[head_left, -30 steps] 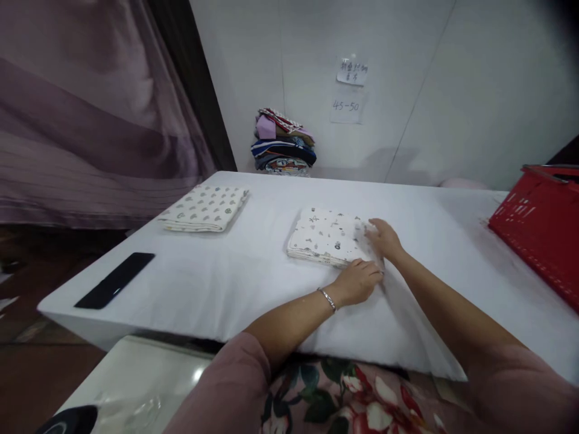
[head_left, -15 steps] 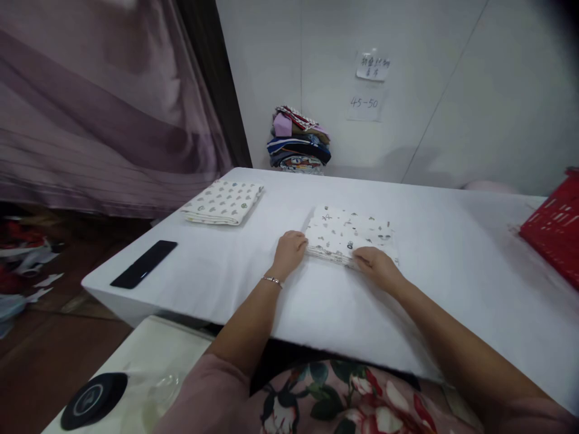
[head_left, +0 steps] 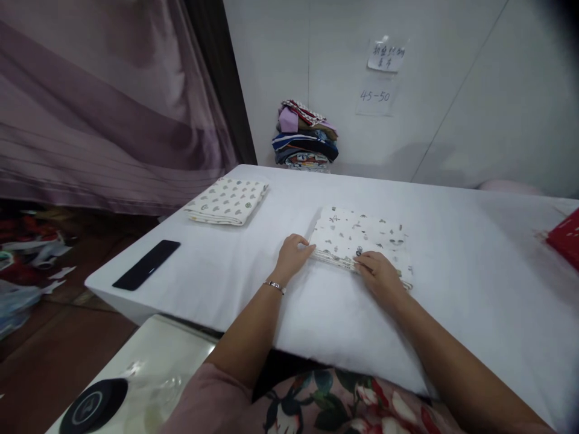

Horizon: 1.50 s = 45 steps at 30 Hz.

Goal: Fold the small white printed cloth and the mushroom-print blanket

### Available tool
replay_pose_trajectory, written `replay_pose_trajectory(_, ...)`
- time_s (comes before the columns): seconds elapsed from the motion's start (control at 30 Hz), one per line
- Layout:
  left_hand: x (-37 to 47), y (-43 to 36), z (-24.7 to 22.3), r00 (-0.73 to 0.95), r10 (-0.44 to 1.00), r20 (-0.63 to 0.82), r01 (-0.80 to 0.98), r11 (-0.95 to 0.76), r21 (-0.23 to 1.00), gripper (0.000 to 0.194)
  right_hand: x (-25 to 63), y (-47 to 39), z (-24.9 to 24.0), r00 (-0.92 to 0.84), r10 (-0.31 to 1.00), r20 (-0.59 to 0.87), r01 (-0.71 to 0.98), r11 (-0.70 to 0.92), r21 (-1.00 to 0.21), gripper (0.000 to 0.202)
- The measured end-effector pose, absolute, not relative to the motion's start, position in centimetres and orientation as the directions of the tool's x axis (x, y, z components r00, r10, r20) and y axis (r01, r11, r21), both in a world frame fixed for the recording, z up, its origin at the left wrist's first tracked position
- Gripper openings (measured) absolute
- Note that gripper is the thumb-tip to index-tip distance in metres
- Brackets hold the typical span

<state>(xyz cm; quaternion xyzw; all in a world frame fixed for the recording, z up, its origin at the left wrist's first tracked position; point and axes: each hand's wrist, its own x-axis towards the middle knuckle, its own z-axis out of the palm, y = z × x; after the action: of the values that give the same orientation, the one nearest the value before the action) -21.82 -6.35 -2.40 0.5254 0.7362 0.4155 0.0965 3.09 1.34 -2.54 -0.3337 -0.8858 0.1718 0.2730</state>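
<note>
A white cloth point(head_left: 348, 235) with small grey prints lies on the table, folded flat into several layers. At its near left corner is my left hand point(head_left: 292, 256), thumb and fingers closed on the edge. My right hand point(head_left: 377, 271) has its fingers curled together on the layered near edge, right of the middle. The hand and wrist cover part of that edge; the near right corner shows beyond them. Farther left rests a second folded white cloth point(head_left: 228, 202), with grey and green prints, apart from both hands.
A dark phone-like slab point(head_left: 147, 265) lies near the left edge of the white table point(head_left: 474, 289). Behind the table stands a stack of folded fabrics point(head_left: 307, 135). A red basket point(head_left: 565, 241) is at far right. A round black object point(head_left: 93, 407) sits on a pale surface at lower left.
The view has turned slightly left, so the scene sits farther right. My right hand has slid a little left along the cloth's near edge, uncovering the near right corner.
</note>
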Motion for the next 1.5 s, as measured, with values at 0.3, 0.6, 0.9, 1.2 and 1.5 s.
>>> replay_pose_trajectory(0.3,-21.0,-5.4,-2.9,-0.44,0.828,0.346,0.68,0.056,0.731,0.017,3.1,1.2,-2.7,-0.62,0.676,0.399,0.481,0.729,-0.488,0.026)
replay_pose_trajectory(0.6,-21.3,-5.0,-2.8,-0.553,0.808,0.206,0.475,0.103,0.874,0.018,3.1,1.0,-2.7,-0.641,0.628,0.44,0.439,0.771,-0.46,0.026)
replay_pose_trajectory(0.9,-21.2,-5.2,-2.8,-0.576,0.811,0.098,0.468,0.229,0.854,0.003,3.1,0.9,-2.5,-0.647,0.63,0.429,0.439,0.768,-0.466,0.026)
replay_pose_trajectory(1.2,-21.3,-5.3,-3.1,-0.491,0.86,0.136,0.487,0.141,0.862,0.039,4.3,1.2,-1.7,-0.598,0.729,0.333,0.513,0.668,-0.539,0.025)
replay_pose_trajectory(1.5,-21.1,-5.2,-2.6,-0.492,0.855,0.162,0.559,0.168,0.812,0.041,5.1,1.2,-2.5,-0.585,0.728,0.358,0.608,0.685,-0.401,0.031)
